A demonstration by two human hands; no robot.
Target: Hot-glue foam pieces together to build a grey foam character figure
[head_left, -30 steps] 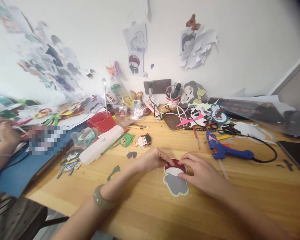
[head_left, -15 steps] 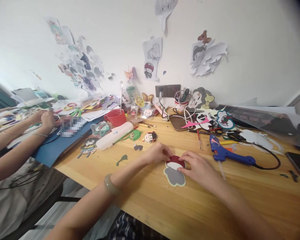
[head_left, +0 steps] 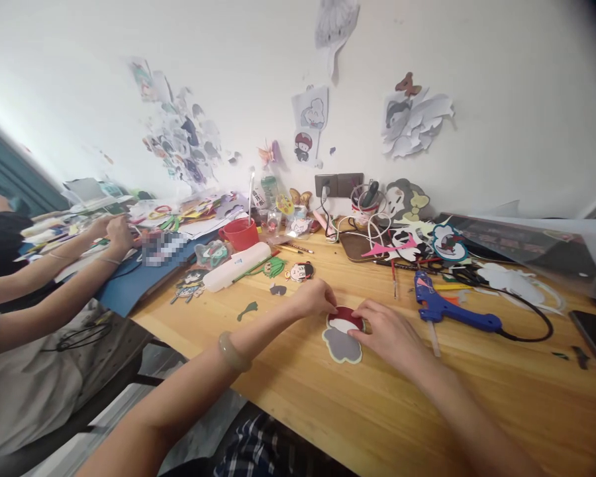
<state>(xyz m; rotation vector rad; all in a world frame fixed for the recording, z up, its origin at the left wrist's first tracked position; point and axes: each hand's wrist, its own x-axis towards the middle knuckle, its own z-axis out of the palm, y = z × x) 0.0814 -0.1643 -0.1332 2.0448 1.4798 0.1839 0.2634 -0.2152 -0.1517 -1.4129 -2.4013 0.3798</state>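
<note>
A layered paper cutout (head_left: 342,346) lies on the wooden table in front of me, its lower part grey with a pale yellow-green edge. Its upper part is a dark red cap piece (head_left: 346,318) above a white band. My left hand (head_left: 318,298) grips the cap's upper left edge between thumb and bent fingers. On the cap's right side, my right hand (head_left: 383,326) pinches the edge, thumb near the white band. Close by on the left lie a dark grey paper scrap (head_left: 278,290) and a grey-green scrap (head_left: 247,311).
A blue glue gun (head_left: 451,315) with its cable lies to the right. Behind my hands are a red mug (head_left: 241,234), a white roll-like object (head_left: 237,266) and paper figures. At left, another person's hands (head_left: 119,233) work over a blue board (head_left: 129,285).
The view has shifted left, showing more of the other person. My fingers stay at the red cap; my right hand has moved slightly at its edge.
</note>
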